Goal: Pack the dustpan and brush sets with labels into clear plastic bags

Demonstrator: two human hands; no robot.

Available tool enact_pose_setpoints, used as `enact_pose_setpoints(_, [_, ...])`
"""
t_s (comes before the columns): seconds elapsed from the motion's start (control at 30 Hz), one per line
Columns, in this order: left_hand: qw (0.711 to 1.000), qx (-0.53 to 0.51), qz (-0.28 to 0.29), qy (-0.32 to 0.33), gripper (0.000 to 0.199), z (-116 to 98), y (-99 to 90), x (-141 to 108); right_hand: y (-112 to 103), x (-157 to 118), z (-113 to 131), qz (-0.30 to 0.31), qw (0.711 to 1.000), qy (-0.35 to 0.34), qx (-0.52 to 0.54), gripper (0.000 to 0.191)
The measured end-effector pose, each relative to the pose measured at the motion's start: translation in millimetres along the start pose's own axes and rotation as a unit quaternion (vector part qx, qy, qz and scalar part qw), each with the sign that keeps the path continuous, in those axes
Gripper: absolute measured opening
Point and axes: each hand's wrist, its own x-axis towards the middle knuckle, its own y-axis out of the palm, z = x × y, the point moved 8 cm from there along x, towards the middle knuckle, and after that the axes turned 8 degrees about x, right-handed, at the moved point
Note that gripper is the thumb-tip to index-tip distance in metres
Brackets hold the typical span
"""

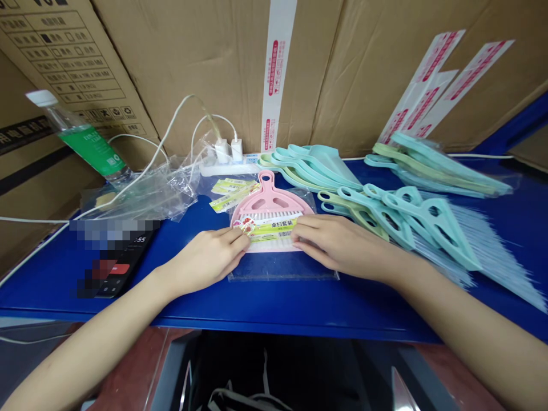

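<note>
A pink dustpan (266, 197) with a white-bristled brush nested on it lies at the middle of the blue table, its handle pointing away from me. A clear plastic bag (282, 268) shows around and below it; I cannot tell whether the dustpan is in it or on it. Across the bristles lies a yellow-and-white printed label (274, 227). My left hand (218, 254) is closed with its fingertips at the label's left end. At the right end, my right hand (329, 242) pinches the label between thumb and fingers.
More yellow labels (231, 194) lie behind my left hand. Stacked teal and green dustpans (317, 162), loose brushes (432, 222) and bagged pans (449, 168) fill the right side. Leftward are a phone (124, 265), a bottle (92, 148), plastic bags (158, 191) and a power strip (229, 166).
</note>
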Motion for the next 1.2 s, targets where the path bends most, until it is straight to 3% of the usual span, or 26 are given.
enact_pose_setpoints(0.27, [1.000,0.002,0.014,-0.006,0.021,0.6,2.8,1.2,3.3,-1.1,-5.4,0.022,0.999,0.032,0.030,0.024])
enact_pose_setpoints(0.77, [1.000,-0.004,0.004,-0.001,0.021,-0.3,2.2,-0.1,5.2,-1.4,-6.0,0.023,0.999,0.027,0.032,0.017])
enact_pose_setpoints(1.2, [1.000,0.001,0.030,-0.008,0.021,0.1,4.1,-0.1,5.7,-0.1,-5.5,0.037,0.998,0.036,0.024,0.018])
